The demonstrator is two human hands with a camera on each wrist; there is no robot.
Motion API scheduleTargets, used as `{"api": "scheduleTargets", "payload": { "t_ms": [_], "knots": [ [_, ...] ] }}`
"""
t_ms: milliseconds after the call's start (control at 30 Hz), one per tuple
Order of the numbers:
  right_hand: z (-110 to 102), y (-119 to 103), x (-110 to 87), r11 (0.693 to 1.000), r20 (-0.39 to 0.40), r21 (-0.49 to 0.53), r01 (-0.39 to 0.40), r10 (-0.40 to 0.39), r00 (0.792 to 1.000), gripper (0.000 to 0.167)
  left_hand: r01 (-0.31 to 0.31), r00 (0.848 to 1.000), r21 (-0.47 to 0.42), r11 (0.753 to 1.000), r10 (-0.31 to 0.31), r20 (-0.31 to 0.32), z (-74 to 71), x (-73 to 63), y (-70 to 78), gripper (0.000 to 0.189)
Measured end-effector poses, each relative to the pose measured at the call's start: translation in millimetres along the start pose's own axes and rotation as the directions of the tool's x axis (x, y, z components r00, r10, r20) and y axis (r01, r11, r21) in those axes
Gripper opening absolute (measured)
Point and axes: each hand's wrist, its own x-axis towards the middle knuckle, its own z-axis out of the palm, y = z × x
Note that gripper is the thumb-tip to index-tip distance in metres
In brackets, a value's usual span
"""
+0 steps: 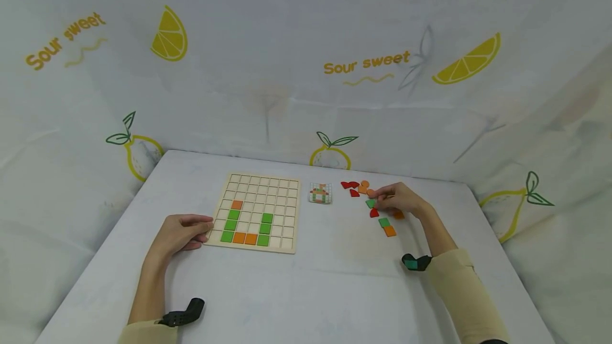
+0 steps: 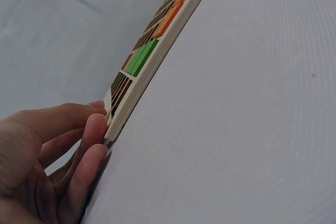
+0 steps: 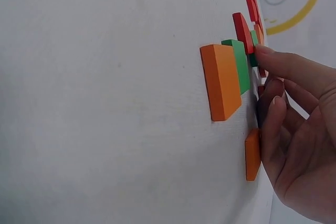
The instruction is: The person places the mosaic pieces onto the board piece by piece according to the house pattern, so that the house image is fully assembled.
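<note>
My left hand point(image 1: 184, 235) holds a square wooden grid board point(image 1: 282, 227) by its near left edge, thumb on top. Several green squares point(image 1: 264, 229) and orange squares point(image 1: 245, 238) sit in its cells, forming a U shape. In the left wrist view, the fingertips point(image 2: 95, 129) meet the board's corner. My right hand point(image 1: 399, 198) reaches down among loose pieces, its fingertips at a green piece point(image 1: 370, 203) and beside an orange round-edged piece point(image 1: 371, 193). In the right wrist view the thumb overlaps a green piece point(image 3: 254, 59); whether it is pinched I cannot tell.
A small picture card point(image 1: 320, 194) lies between board and loose pieces. Several red pieces point(image 1: 354, 192) lie at the back; a green square point(image 1: 384, 222) touches an orange square point(image 1: 390, 231) nearer me. Another orange piece point(image 3: 253, 156) lies under the right hand. A white cloth wall point(image 1: 268, 115) stands behind the table.
</note>
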Motion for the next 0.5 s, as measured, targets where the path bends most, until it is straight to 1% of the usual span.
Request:
{"api": "scheduleTargets", "payload": {
  "t_ms": [133, 300, 400, 500],
  "knots": [
    [1.2, -0.2, -1.2, 1.0, -0.011, -0.005, 0.007, -0.007, 1.0, 0.039, 0.0, 1.0, -0.005, 1.0, 0.0, 0.004, 0.1, 0.7, -0.1, 0.049],
    [1.6, -0.3, -3.2, 1.0, -0.024, 0.014, 0.018, -0.017, 1.0, 0.039, -0.002, 1.0, -0.004, 1.0, 0.002, 0.006, 0.9, 0.5, 0.6, 0.049],
    [3.1, 0.1, -1.1, 0.999, -0.052, 0.014, 0.035, -0.035, 0.998, 0.038, -0.003, 1.0, -0.004, 1.0, 0.003, 0.004, 1.2, 0.4, 0.8, 0.049],
    [6.3, 0.2, 5.5, 0.999, -0.11, -0.004, 0.037, -0.037, 0.993, 0.036, 0.004, 1.0, -0.004, 1.0, -0.004, 0.0, 0.7, 0.5, -0.1, 0.049]
  ]
}}
